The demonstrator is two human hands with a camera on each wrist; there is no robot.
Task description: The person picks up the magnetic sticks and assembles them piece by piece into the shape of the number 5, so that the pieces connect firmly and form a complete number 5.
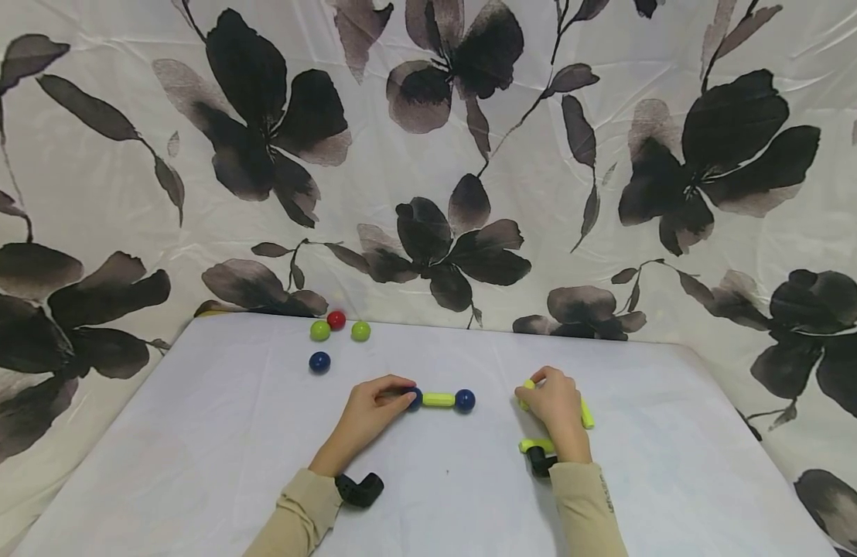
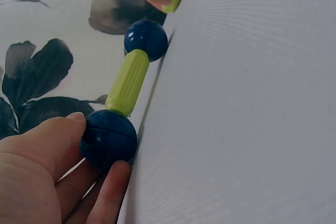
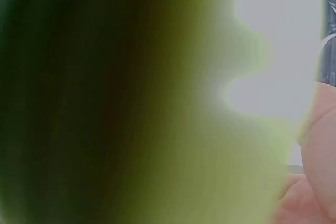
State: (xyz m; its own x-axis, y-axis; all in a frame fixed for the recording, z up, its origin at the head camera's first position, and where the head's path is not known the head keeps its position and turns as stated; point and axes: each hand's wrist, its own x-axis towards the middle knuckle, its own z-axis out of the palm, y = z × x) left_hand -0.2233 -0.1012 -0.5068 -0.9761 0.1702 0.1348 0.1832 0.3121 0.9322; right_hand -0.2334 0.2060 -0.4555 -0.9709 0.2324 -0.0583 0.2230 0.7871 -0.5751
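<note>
My left hand (image 1: 369, 414) grips a dark blue ball (image 2: 108, 139) between thumb and fingers. That ball joins one end of a short yellow-green rod (image 1: 438, 400), and a second blue ball (image 1: 465, 401) caps the other end. To the right, my right hand (image 1: 557, 406) pinches another yellow-green rod (image 1: 527, 393) by its upper part. A third rod (image 1: 586, 414) lies just right of that hand, and one more rod (image 1: 534, 445) is under the wrist, partly hidden by the wrist camera. Something yellow-green (image 3: 220, 171), blurred and very close, fills most of the right wrist view.
At the table's back left lie two green balls (image 1: 320, 330), a red ball (image 1: 336, 319) and a loose blue ball (image 1: 319, 362). The table (image 1: 428, 495) has a white cover. A flower-patterned cloth (image 1: 373, 170) hangs behind its back edge.
</note>
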